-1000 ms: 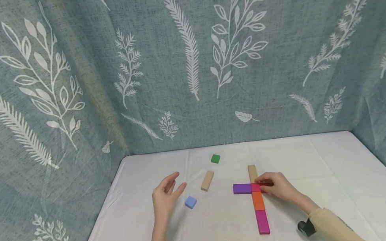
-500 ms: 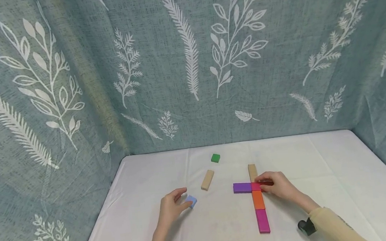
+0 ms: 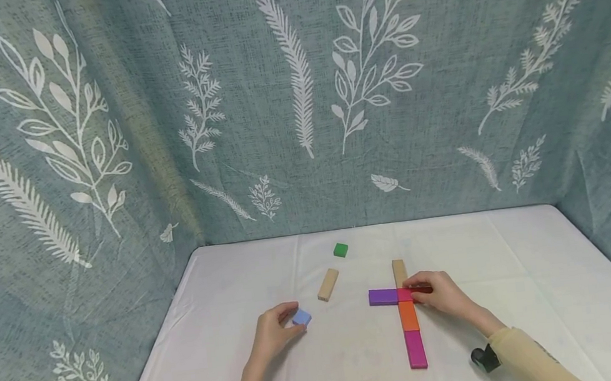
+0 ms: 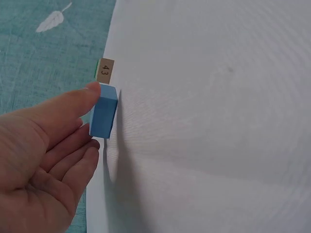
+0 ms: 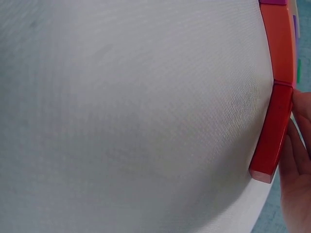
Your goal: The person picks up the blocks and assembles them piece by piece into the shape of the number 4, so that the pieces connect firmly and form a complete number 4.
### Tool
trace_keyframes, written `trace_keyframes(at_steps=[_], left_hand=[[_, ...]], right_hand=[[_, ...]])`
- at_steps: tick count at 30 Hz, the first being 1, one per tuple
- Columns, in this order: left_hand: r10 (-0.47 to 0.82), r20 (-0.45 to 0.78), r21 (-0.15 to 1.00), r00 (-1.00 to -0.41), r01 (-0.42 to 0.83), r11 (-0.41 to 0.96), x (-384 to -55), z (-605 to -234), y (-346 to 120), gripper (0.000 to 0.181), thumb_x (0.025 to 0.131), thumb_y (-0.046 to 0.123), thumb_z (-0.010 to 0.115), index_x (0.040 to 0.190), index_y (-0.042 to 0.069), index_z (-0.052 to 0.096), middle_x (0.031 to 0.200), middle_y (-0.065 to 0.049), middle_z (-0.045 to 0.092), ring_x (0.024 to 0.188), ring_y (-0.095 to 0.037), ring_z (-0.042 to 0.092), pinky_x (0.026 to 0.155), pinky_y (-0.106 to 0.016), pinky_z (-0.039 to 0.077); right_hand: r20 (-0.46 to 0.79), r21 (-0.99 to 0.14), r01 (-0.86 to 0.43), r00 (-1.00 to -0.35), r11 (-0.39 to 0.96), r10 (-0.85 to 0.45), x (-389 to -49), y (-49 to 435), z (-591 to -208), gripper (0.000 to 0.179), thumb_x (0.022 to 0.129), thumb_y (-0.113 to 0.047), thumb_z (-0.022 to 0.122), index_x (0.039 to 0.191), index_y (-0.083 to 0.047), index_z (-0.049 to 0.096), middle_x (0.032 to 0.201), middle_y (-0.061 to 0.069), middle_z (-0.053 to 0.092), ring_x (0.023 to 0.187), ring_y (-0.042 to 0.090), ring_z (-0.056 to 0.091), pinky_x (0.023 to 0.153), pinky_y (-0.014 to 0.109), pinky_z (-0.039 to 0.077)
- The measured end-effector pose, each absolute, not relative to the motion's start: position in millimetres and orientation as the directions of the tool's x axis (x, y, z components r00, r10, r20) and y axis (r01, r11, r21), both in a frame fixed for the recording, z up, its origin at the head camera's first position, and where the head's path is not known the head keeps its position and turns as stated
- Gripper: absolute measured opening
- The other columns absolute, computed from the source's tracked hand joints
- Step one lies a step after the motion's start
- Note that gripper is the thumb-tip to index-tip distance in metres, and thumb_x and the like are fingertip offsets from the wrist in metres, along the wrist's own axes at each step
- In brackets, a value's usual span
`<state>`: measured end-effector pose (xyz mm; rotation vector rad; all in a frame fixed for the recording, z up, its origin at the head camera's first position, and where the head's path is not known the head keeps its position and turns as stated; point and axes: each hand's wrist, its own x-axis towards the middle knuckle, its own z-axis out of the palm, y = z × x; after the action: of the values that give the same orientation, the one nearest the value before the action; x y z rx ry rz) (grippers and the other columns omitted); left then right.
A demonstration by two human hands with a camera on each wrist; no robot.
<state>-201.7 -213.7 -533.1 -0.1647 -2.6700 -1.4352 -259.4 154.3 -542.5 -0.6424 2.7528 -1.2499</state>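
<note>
On the left of the white table, my left hand (image 3: 271, 333) pinches a small blue wooden block (image 3: 302, 317) between thumb and fingers. The left wrist view shows the thumb at one end of it, fingertips along its side. My right hand (image 3: 443, 293) holds a dark red block (image 5: 269, 136), mostly covered by the fingers in the head view. That block forms the right arm of a cross laid flat. A pinkish-red block (image 3: 405, 295) is at the centre, with a purple block (image 3: 383, 296) left, a plain wood block (image 3: 399, 271) behind, and orange (image 3: 408, 316) and magenta (image 3: 415, 349) blocks in front.
A loose plain wood block (image 3: 328, 285) lies between the left hand and the cross; the left wrist view shows "43" on the end of a wood block (image 4: 105, 71). Farther back sits a green block (image 3: 340, 250). A patterned teal curtain (image 3: 340, 199) surrounds the white-covered table (image 3: 487, 245).
My left hand has come down toward the right, its fingers closing around the blue block. My right hand stays at the dark red block, and the cross looks the same.
</note>
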Motion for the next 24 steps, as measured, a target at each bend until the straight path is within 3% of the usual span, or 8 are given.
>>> trace_keyframes(at_steps=[24], left_hand=[[0.084, 0.142, 0.823, -0.986, 0.165, 0.544, -200.6, -536.8, -215.0, 0.040, 0.071, -0.004, 0.077, 0.108, -0.010, 0.064, 0.114, -0.028, 0.064, 0.112, -0.041, 0.060, 0.094, -0.034, 0.051]], right_hand=[[0.139, -0.720, -0.359, -0.913, 0.594, -0.384, -258.5, 152.2, -543.6, 0.027, 0.083, -0.001, 0.068, 0.110, -0.003, 0.068, 0.106, 0.011, 0.070, 0.096, 0.024, 0.065, 0.084, 0.035, 0.057]])
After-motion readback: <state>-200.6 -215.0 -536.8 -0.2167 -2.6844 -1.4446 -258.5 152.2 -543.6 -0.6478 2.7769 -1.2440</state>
